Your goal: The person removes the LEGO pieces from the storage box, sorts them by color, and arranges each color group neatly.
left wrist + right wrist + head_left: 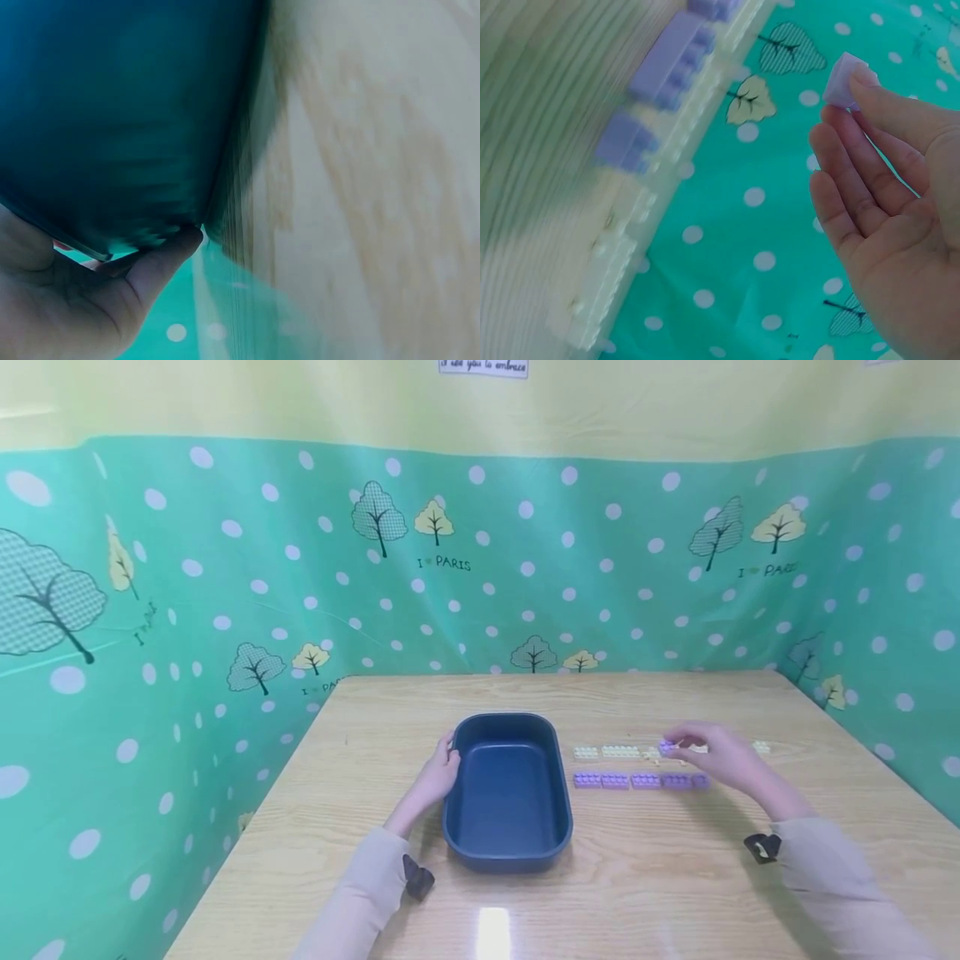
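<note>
A dark blue rectangular tub (510,852) stands in the middle of the table. My left hand (438,772) grips its left rim, and in the left wrist view that hand (82,300) lies against the tub's outer wall (120,112). Between thumb and fingertips my right hand (716,756) pinches a small purple building brick (844,79), held above the table. Below it runs a row of purple bricks (646,781). Behind that lies a row of pale yellow bricks (620,752), partly hidden by the right hand.
The wooden table (637,877) reaches back to a green dotted curtain (525,577), which also hangs along both sides. A few tiny pale pieces (654,762) lie between the two brick rows, right of the tub.
</note>
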Demonstrator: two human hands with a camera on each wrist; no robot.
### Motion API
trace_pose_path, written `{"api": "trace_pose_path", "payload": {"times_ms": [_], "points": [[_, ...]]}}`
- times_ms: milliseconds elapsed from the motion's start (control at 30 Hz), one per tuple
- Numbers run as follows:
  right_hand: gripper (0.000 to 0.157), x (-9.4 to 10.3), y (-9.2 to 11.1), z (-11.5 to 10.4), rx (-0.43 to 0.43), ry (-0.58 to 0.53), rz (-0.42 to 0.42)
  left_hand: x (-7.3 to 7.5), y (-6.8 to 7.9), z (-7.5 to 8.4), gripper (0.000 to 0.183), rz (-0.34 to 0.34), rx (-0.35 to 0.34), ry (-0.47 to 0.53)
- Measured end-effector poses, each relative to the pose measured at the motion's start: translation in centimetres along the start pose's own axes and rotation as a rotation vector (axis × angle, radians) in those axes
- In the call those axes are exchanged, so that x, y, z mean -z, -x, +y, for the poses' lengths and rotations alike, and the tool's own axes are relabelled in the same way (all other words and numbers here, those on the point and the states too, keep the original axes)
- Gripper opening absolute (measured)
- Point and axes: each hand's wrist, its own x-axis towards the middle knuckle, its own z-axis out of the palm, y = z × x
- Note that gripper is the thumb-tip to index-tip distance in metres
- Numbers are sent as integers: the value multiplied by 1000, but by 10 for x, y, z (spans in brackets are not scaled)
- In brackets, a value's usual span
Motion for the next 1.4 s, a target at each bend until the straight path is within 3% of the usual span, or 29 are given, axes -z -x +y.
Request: {"api": "trace_pose_path", "payload": {"times_ms": [467, 867, 1400], "points": [[25, 14, 20, 29, -24, 86, 27, 2, 3, 4, 50, -21, -7, 21], [23, 18, 34, 57, -71, 120, -18, 2, 2, 8, 50, -23, -9, 19], [22, 13, 38, 72, -124, 136, -73, 3, 1, 2, 50, -15, 5, 20]]}}
